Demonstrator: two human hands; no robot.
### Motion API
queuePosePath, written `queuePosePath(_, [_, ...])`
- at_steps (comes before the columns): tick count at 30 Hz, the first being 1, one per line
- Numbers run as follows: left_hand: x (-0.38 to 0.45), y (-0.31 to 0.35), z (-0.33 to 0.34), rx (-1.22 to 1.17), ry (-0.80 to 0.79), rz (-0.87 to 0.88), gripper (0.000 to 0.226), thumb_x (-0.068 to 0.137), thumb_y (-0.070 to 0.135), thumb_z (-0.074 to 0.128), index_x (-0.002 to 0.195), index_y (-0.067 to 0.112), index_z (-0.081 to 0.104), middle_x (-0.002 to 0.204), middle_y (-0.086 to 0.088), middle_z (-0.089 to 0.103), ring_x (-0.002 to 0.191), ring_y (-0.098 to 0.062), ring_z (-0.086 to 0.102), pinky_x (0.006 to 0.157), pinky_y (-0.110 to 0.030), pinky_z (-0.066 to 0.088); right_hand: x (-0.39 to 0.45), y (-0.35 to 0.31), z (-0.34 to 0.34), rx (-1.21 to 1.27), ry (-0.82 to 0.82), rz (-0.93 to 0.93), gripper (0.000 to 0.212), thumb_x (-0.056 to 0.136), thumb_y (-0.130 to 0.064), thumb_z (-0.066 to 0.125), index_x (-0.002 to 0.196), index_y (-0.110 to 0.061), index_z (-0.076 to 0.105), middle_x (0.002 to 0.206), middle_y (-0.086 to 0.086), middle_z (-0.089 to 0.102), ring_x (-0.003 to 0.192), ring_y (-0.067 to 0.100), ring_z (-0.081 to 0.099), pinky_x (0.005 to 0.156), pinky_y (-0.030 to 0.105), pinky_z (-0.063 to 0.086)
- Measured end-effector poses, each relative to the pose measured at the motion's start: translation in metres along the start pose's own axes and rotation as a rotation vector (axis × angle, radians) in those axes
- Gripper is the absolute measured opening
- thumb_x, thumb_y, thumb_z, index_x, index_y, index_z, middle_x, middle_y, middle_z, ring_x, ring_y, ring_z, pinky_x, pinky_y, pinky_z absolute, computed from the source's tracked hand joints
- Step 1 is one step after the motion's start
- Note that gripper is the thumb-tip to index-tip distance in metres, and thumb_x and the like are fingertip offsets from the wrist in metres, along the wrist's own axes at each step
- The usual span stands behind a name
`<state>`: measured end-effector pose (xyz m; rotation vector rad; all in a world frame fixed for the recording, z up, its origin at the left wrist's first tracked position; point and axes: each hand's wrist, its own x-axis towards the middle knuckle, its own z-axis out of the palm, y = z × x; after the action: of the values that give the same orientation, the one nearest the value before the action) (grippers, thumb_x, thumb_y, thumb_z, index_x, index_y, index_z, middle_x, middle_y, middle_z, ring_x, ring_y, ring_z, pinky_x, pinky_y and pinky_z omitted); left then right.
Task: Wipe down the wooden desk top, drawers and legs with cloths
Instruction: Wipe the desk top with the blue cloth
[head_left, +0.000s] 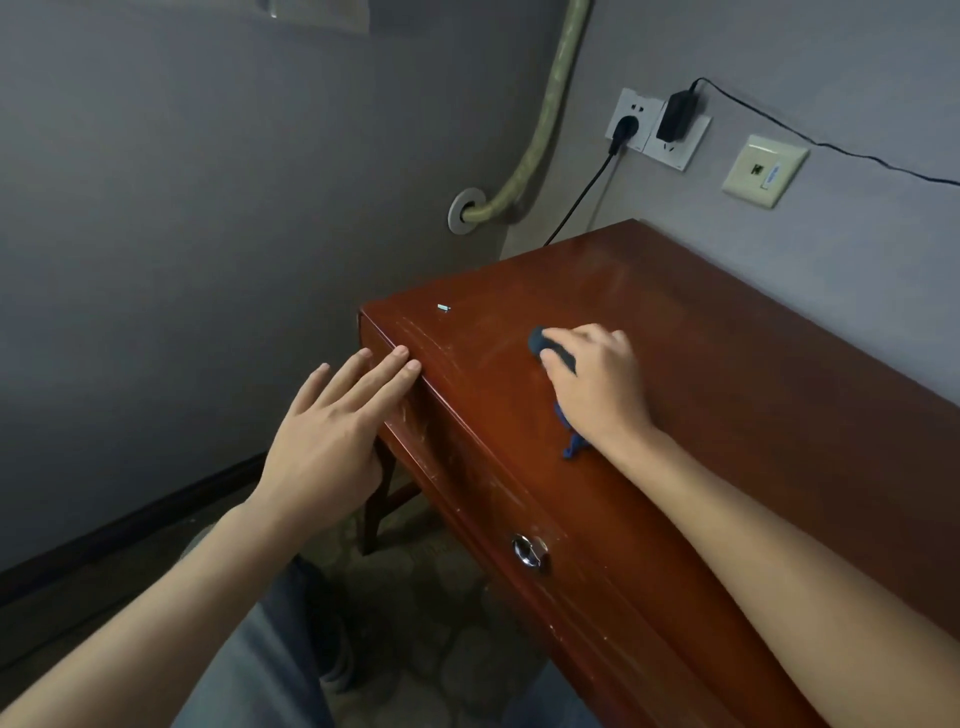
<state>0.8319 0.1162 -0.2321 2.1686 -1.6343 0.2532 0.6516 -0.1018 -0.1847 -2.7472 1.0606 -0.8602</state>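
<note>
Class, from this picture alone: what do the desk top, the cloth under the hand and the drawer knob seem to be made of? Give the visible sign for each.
Desk top: reddish-brown wood, probably varnished; it shines and shows pale scratches.
Cloth: dark blue fabric, soft; it bunches under the right hand.
Drawer knob: likely polished metal or chrome plating; silvery, with bright reflections.

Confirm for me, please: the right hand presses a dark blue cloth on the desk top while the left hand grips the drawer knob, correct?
Not quite. In the head view the left hand rests straight fingers on the desk's front edge, away from the drawer knob. The right hand does press the dark blue cloth on the desk top.
</note>
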Motion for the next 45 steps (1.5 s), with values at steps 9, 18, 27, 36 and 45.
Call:
queuePosePath(9, [0.003, -0.006, 0.002, 0.009, -0.010, 0.010, 0.097, 0.074, -0.003, 0.066, 0.161, 0.028, 0.035, 0.166, 0.003, 0.031, 0.154, -0.033, 0.029, 0.120, -0.061, 0.032, 0.000, -0.034, 0.004, 0.200, -0.186, -0.462, 0.031, 0.095, -0.023, 0.065, 0.124, -0.016, 0.073, 0.119, 0.003, 0.071, 0.103, 0.021, 0.058, 0.095, 0.026, 0.042])
queuePosePath(18, [0.003, -0.006, 0.000, 0.007, -0.023, 0.004, 0.092, 0.076, 0.001, 0.067, 0.160, 0.027, 0.037, 0.165, 0.004, 0.034, 0.151, -0.032, 0.036, 0.120, -0.059, 0.034, 0.007, -0.052, 0.014, 0.171, -0.172, -0.312, 0.035, 0.097, -0.014, 0.060, 0.131, -0.012, 0.068, 0.132, 0.007, 0.067, 0.123, 0.025, 0.059, 0.108, 0.033, 0.043])
queuePosePath(27, [0.003, -0.005, -0.001, -0.003, -0.017, 0.001, 0.094, 0.077, 0.000, 0.069, 0.160, 0.029, 0.037, 0.165, 0.006, 0.033, 0.151, -0.029, 0.037, 0.119, -0.058, 0.036, 0.051, -0.006, 0.020, 0.070, -0.129, -0.012, 0.034, 0.102, -0.022, 0.056, 0.135, -0.018, 0.066, 0.137, 0.002, 0.064, 0.125, 0.022, 0.059, 0.106, 0.033, 0.046])
queuePosePath(36, [-0.002, 0.006, -0.015, -0.091, 0.207, 0.021, 0.041, 0.086, 0.016, 0.049, 0.118, 0.017, 0.075, 0.119, 0.000, 0.075, 0.116, -0.026, 0.069, 0.096, -0.047, 0.057, 0.079, -0.134, 0.067, 0.227, -0.237, -0.115, 0.037, 0.101, -0.012, 0.053, 0.136, -0.008, 0.062, 0.138, 0.012, 0.063, 0.128, 0.029, 0.056, 0.107, 0.031, 0.038])
queuePosePath(45, [-0.004, 0.005, -0.006, -0.070, 0.144, 0.043, 0.049, 0.099, 0.028, 0.038, 0.138, 0.017, 0.064, 0.147, -0.001, 0.059, 0.140, -0.026, 0.050, 0.112, -0.042, 0.045, 0.109, -0.041, 0.059, -0.013, -0.115, 0.181, 0.038, 0.102, -0.015, 0.049, 0.138, -0.019, 0.061, 0.139, 0.007, 0.060, 0.124, 0.031, 0.057, 0.095, 0.033, 0.045])
